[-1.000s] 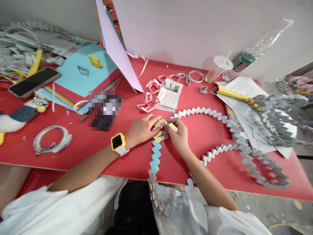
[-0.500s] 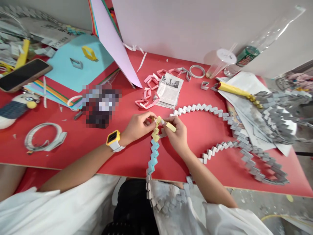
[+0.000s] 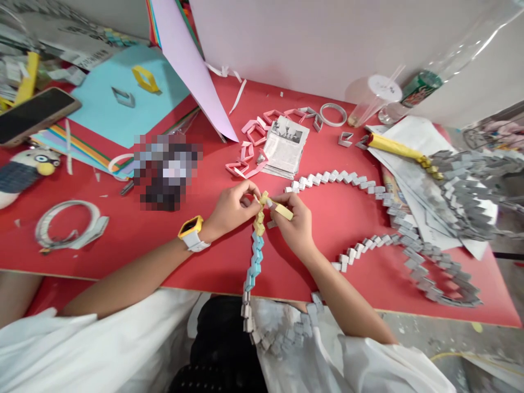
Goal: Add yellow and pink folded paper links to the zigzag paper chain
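Note:
A zigzag chain of folded paper (image 3: 255,259) rises from my lap over the table edge, grey low down, then blue, then yellow at its top end. My left hand (image 3: 233,212) pinches the yellow end between thumb and fingertips. My right hand (image 3: 295,222), closed just to the right, grips a folded yellow paper strip (image 3: 284,212), whose tip meets the chain's end. Whether the strip is slotted into the chain is too small to tell. The fingertips partly hide the joint.
A long grey paper chain (image 3: 341,176) loops over the red table's right side. Pink paper links (image 3: 257,134) and a newspaper stack (image 3: 285,148) lie beyond my hands. A phone (image 3: 39,114), blue paper sheet (image 3: 139,109), coiled ring (image 3: 45,224) and cup (image 3: 379,93) stand farther out.
The view has shifted slightly. The chain's yellow top has turned a little between my fingers, and the strip in my right hand has tilted and moved slightly left. Both grips stay closed.

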`<state>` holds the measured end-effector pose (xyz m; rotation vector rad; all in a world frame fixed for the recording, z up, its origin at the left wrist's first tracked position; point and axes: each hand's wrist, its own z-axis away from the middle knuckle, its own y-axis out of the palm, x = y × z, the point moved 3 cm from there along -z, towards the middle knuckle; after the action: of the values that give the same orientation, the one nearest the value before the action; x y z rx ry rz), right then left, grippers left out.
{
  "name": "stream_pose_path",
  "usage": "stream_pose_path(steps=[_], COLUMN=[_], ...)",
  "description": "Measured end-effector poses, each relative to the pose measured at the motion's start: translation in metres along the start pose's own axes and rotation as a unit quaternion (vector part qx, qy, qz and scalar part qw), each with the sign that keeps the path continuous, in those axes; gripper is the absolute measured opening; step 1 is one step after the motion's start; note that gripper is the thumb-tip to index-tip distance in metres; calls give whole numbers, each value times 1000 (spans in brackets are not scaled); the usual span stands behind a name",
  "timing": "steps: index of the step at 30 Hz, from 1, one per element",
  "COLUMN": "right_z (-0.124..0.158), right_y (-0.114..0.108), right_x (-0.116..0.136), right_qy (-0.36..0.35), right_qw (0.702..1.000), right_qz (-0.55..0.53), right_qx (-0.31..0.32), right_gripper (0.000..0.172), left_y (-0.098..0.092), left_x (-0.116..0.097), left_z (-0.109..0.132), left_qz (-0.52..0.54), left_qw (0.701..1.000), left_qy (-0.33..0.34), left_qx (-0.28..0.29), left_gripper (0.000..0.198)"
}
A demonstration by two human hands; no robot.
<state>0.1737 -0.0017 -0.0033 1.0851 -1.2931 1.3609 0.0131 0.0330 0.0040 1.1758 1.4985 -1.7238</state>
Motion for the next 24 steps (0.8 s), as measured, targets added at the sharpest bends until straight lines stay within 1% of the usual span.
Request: stream_pose_path(steps=[4,7,10,12,15,18,21,24], right_z=[0,0,0,0,-1,0,0,0], right_y=[0,0,-1,-1,0,1,2,3], right_x=[0,1,-1,-2,-3,-1,1,2], right_qy=[-35,-54,-39,-19,-10,-37,-59,-65], right_qw=[999,997,998,1000,1000,998,996,995], right_qz=[40,60,40,20,12,41,65,70], right_qx=[-3,-8,-11,-12,-7,-6,-3,3], right_gripper=[8,9,8,9,9,9,9,9], left_y=[2,5,7,6,5,4,2,3], left_x=[3,4,4,3,3,3,3,4], left_z=[1,2,3,3,2,1,2,2], left_qz=[12,39,35,22,23,25,22,33], left_qw=[1000,998,996,996,998,999,1000,999], left_qy=[9,32,47,45,31,15,14,20], left_qx=[3,29,62,70,58,30,2,7], left_gripper=[14,20,24,23,17,9,2,2])
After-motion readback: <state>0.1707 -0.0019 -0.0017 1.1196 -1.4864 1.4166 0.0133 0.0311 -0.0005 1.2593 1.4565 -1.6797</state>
